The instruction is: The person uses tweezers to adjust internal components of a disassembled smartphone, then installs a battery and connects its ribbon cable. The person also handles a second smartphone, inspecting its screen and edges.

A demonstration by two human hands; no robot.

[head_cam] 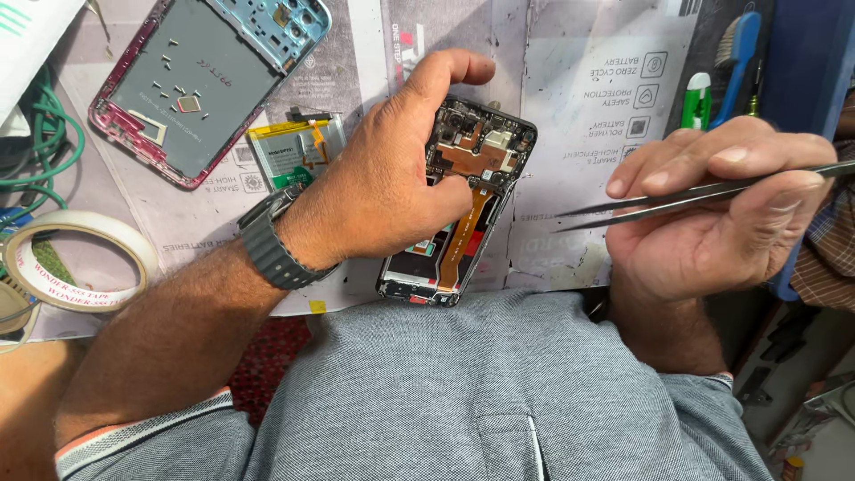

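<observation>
The opened phone (463,200) lies at the near edge of the work mat (570,107), its back off and its orange ribbon cable (463,236) bare. The left hand (383,178) presses down on it, thumb on the far end, fingertips curled onto the board. The right hand (712,209) pinches tweezers (677,200) shut between thumb and fingers, tips pointing at the phone but well apart from it. A good approach would keep the left hand firm and bring the tips in low, clear of the cable.
</observation>
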